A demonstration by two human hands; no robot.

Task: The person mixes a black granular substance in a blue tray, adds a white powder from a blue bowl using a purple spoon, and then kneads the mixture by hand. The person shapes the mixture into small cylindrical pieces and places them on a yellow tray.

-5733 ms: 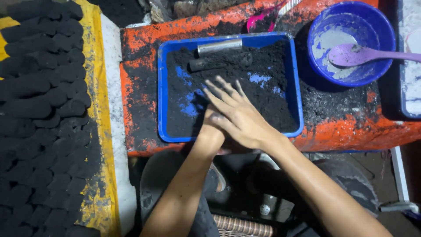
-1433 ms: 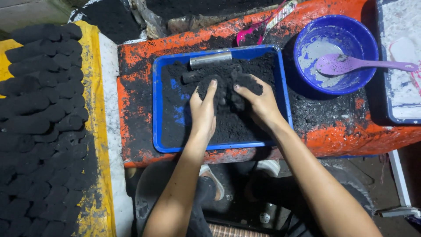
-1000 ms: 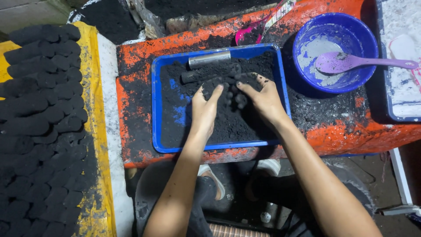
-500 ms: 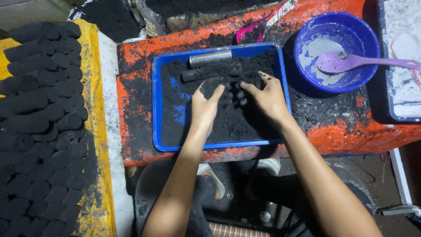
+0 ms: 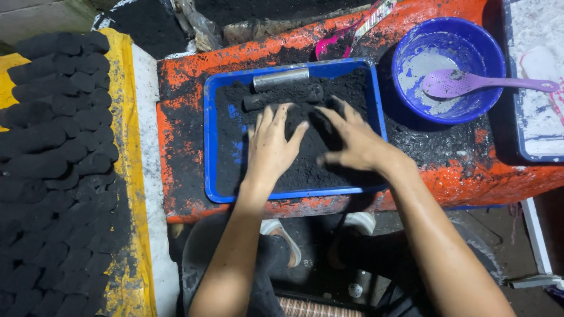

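Note:
A blue rectangular tray (image 5: pixel 210 147) sits on an orange bench and holds a layer of black powder (image 5: pixel 311 167). My left hand (image 5: pixel 270 147) lies flat, palm down, fingers spread on the powder at the tray's middle. My right hand (image 5: pixel 355 141) rests beside it, palm down, fingers apart on the powder toward the tray's right side. Both hands are smeared black and hold nothing. A metal tube (image 5: pixel 281 78) lies at the tray's far edge, with a black cylinder (image 5: pixel 282 95) of pressed powder just in front of it.
A blue bowl (image 5: pixel 405 64) with white residue and a purple slotted spoon (image 5: pixel 470 84) stands to the right. Rows of black pressed cylinders (image 5: pixel 53 164) lie on a yellow sheet at the left. A pink tool (image 5: pixel 335 41) lies behind the tray. A white-dusted tray (image 5: pixel 537 76) is at far right.
Both hands held a heap of powder between them; they have let it fall and now lie flat with spread fingers on the powder, slightly nearer to me.

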